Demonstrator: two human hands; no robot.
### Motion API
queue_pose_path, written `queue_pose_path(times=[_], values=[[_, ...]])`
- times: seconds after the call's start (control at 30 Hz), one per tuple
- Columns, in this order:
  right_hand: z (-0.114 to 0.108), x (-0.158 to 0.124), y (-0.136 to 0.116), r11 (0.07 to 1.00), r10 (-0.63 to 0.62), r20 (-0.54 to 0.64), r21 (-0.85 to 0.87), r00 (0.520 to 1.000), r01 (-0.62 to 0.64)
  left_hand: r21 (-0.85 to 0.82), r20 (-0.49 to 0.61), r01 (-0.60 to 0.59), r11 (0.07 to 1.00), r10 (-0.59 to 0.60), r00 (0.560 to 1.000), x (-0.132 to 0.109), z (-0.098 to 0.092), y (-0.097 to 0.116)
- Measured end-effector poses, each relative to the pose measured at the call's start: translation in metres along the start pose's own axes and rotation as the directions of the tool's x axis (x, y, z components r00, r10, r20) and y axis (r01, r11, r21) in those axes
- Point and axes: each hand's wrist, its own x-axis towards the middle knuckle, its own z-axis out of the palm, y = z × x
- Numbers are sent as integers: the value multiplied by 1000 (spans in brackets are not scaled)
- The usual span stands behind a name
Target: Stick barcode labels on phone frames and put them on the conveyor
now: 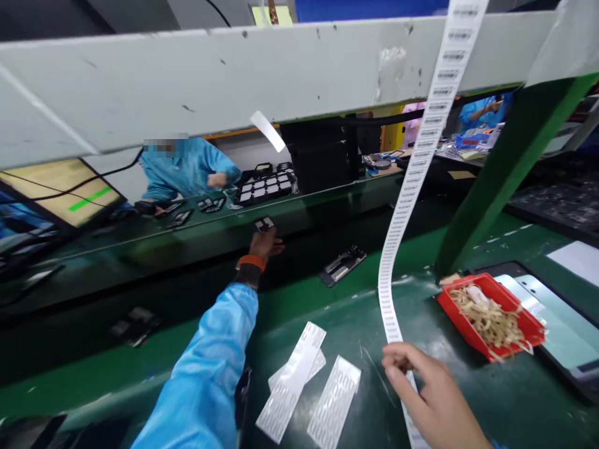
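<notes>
My left arm in a blue sleeve stretches out over a dark lane in the bench. Its hand [266, 244] is closed on a small phone assembly [264, 224], dark with pale patches and slightly blurred. A long white strip of barcode labels [406, 206] hangs from above and runs down to the bench. At its lower end my right hand [433, 390] bends its thumb and forefinger around the strip, which passes beneath the fingers. Between my arms lie sheets of stickers [292, 380] and another sticker sheet [334, 402].
A phone assembly [344, 265] lies beyond the sheets; another [135, 325] is blurred at left. A red bin [489, 312] of curled tape scraps stands right, beside pale phone panels [556, 318]. A white beam [210, 87] and green post [510, 168] frame the bench. A co-worker [187, 168] sits opposite.
</notes>
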Motion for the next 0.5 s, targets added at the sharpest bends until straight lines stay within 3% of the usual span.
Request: queue_pose_path(times=[0.13,0.27,0.37,0.5], values=[[3,1,-1,998,-14,-11,-67,1000,13,203,255,-222,954,167,952,-71,62,11],[5,8,13,995,-32,-37,-99,999,28,407,323,-327,853,200,925,-108,117,35],[3,12,23,995,-21,-47,-101,999,17,521,316,-304,798,151,937,-109,131,53],[1,15,29,994,-5,-85,-109,996,-4,576,333,-298,761,115,936,-104,126,63]])
